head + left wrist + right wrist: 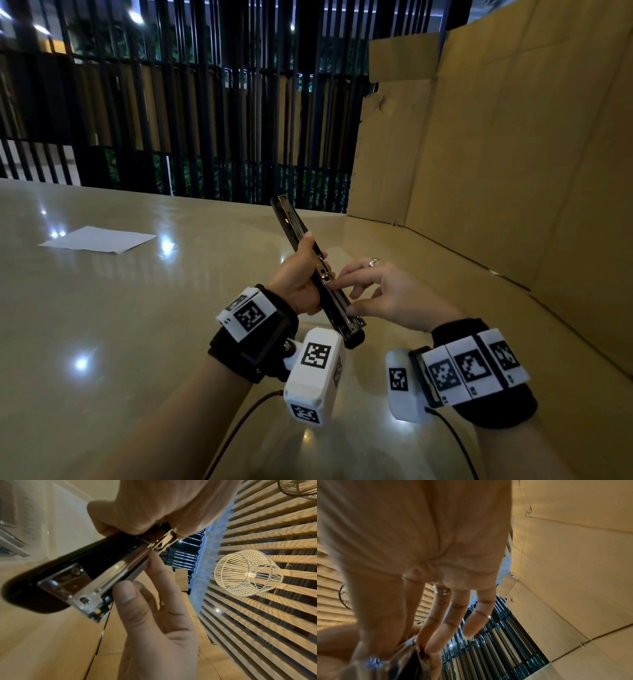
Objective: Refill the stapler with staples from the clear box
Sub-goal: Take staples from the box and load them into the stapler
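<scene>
Head view takes in a broad glossy table (102, 325) with a cardboard wall (513, 171) standing along its right side and a sheet of paper (97, 240) lying far off to the left; the clear box of staples is not visible in any view. Above the table, the left hand (296, 277) is wrapped round the middle of the stapler (310, 260), holding it tilted, top arm swung open away from the person. The right hand (387, 291) pinches the lower end of the metal staple channel (111, 572), thumb and forefinger on its edges, other fingers spread loose. Whether a staple strip sits in the channel cannot be told. The likely trouble: the sprung pusher could snap back onto a fingertip, or a strip seated crooked could jam the rail. Held in mid-air by one hand, the stapler could also twist and spill staples onto the table.
</scene>
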Demonstrator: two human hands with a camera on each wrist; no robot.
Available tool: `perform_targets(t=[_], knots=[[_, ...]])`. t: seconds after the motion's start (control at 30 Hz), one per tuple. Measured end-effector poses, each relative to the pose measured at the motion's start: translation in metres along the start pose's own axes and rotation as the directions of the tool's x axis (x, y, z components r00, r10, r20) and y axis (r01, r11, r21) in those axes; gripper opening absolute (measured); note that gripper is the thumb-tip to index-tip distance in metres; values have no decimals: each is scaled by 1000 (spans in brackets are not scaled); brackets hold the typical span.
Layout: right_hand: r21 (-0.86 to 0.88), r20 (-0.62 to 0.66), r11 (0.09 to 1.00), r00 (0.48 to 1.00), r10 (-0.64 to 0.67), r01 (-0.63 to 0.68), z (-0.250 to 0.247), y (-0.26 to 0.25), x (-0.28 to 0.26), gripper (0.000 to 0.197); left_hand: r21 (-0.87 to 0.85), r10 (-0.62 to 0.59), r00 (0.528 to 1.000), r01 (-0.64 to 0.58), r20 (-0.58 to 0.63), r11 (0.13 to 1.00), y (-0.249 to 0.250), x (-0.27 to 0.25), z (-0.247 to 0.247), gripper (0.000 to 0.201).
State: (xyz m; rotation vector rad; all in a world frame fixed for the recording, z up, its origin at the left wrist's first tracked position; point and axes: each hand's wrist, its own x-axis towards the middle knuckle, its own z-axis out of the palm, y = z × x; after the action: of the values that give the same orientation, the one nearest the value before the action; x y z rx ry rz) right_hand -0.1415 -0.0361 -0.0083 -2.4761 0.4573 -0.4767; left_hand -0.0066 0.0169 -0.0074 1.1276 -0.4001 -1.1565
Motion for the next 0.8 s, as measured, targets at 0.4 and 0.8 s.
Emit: perform_targets(t=[0.4,0.8], knots=[[-103,-115,990,988,-107,95,12,-5,5,39,17,80,997,-79,-16,997,5,-5,-2,47],[920,321,-349,851,416,-177,50,-1,25,51,327,791,525,-842,315,428,0,-4,-7,32]])
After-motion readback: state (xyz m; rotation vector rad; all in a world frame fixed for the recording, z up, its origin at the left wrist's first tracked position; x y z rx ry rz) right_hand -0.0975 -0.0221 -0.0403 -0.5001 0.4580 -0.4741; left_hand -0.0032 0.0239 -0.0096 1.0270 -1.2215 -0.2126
